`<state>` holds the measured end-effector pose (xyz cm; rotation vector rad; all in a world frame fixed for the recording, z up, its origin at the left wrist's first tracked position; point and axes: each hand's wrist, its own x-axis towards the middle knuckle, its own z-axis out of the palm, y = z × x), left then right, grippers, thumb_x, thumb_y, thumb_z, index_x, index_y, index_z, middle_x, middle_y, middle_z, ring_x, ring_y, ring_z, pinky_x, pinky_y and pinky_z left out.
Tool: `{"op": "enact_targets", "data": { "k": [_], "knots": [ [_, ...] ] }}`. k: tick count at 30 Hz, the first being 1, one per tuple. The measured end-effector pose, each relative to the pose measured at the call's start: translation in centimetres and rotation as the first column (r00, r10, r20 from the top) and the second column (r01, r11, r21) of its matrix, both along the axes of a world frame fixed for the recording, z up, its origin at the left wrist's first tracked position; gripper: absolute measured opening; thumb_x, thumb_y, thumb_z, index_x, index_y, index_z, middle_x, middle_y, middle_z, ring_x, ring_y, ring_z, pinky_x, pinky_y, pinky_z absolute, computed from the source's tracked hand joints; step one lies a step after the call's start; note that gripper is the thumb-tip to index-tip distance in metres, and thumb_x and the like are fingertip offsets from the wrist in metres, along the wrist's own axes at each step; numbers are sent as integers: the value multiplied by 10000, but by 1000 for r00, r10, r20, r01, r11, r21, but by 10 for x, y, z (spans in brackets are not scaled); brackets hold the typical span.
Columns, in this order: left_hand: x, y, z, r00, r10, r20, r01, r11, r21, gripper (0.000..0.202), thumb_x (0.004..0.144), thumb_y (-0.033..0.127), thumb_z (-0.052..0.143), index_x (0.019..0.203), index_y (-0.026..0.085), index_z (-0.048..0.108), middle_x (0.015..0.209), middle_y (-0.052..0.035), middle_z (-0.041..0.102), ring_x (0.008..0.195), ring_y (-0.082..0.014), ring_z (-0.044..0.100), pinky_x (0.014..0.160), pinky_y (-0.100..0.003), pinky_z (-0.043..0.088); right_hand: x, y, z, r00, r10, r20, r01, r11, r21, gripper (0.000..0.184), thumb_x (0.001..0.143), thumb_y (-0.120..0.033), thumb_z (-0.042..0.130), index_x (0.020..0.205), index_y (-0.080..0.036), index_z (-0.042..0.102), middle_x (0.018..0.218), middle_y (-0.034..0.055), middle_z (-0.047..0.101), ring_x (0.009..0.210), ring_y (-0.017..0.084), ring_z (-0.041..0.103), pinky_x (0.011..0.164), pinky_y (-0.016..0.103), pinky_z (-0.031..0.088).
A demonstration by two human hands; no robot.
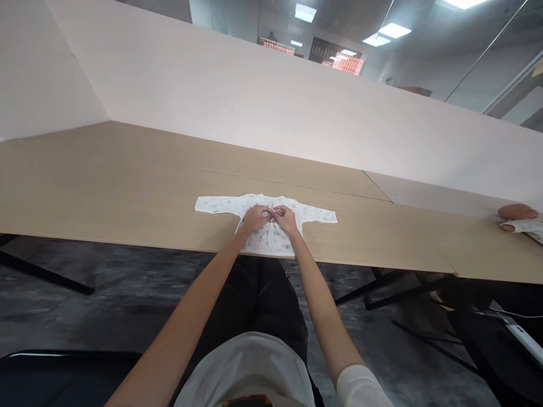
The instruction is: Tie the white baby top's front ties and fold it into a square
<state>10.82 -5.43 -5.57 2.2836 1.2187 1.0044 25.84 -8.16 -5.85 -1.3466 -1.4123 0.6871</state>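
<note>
A small white baby shirt [278, 242] with a faint print lies spread on the wooden table [139, 186], sleeves stretched out to both sides and its hem near the front edge. My left hand [255, 216] and my right hand [285, 217] meet at the upper middle of its front opening. The fingers of both are pinched together on the shirt's front edges, fingertips nearly touching. Whatever small fastening may be between them is hidden by the fingers.
A pale partition wall [254, 107] runs along the table's back. At the far right lies a doll [518, 212] in white cloth. Below right is a black chair [496, 350] with a white power strip [526, 342]; another dark seat [63, 379] stands lower left.
</note>
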Motion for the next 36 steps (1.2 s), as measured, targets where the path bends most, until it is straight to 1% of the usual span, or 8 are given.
{"op": "enact_targets", "data": {
  "k": [6,11,15,18,23,28,32,36],
  "knots": [
    [-2,-2,0,986,42,161,-36,999,-40,243,816,264,517,919,186,722,971,-63,727,913,-195,643,874,-302,478,3,2,5,954,-59,-294,17,990,-142,300,601,-264,638,887,-181,603,575,-49,592,474,105,516,483,219,414],
    [1,-9,8,997,47,57,-45,998,-32,264,827,308,493,793,170,715,837,-66,719,795,-194,613,787,-298,461,4,1,12,910,-128,-395,80,987,-136,296,589,-250,592,875,-173,601,542,-57,557,500,110,536,520,223,453],
    [2,-18,16,996,63,-67,-59,997,52,336,825,339,497,556,175,613,597,-51,619,654,-171,523,744,-297,427,2,0,11,934,-124,-335,84,988,-131,287,596,-278,573,867,-184,585,526,-58,546,499,123,544,500,226,446],
    [-2,-30,19,993,42,-110,-34,996,77,379,813,338,520,469,180,535,513,-45,543,596,-162,481,715,-301,402,1,2,7,948,-109,-300,73,989,-128,285,597,-300,570,859,-186,575,525,-59,547,486,122,536,486,223,428],
    [-10,-48,15,984,-61,-168,58,998,-27,247,795,314,560,602,181,639,544,-13,554,531,-142,470,630,-280,354,1,4,2,972,-68,-223,48,995,-91,302,603,-330,546,869,-192,576,494,-83,500,435,105,466,445,213,359],
    [-13,-45,7,989,-109,-95,96,987,-131,195,788,317,575,749,186,714,637,-4,625,581,-137,516,599,-255,343,0,3,2,979,-24,-202,12,998,-59,287,610,-330,551,858,-187,579,475,-85,483,433,102,439,453,216,348],
    [-14,-42,5,989,-108,-102,95,988,-122,206,785,333,582,746,183,718,633,-5,628,578,-136,508,591,-253,349,-2,-2,6,985,1,-173,-12,998,-62,236,641,-329,554,826,-187,594,514,-65,510,462,106,458,480,224,370],
    [-13,-42,3,989,-103,-108,93,991,-101,221,789,316,558,739,173,720,614,-11,624,566,-134,496,599,-255,361,-2,-24,9,997,42,-57,-46,997,-66,206,680,-316,567,833,-193,630,554,-47,549,515,125,509,528,236,412]
  ]
}}
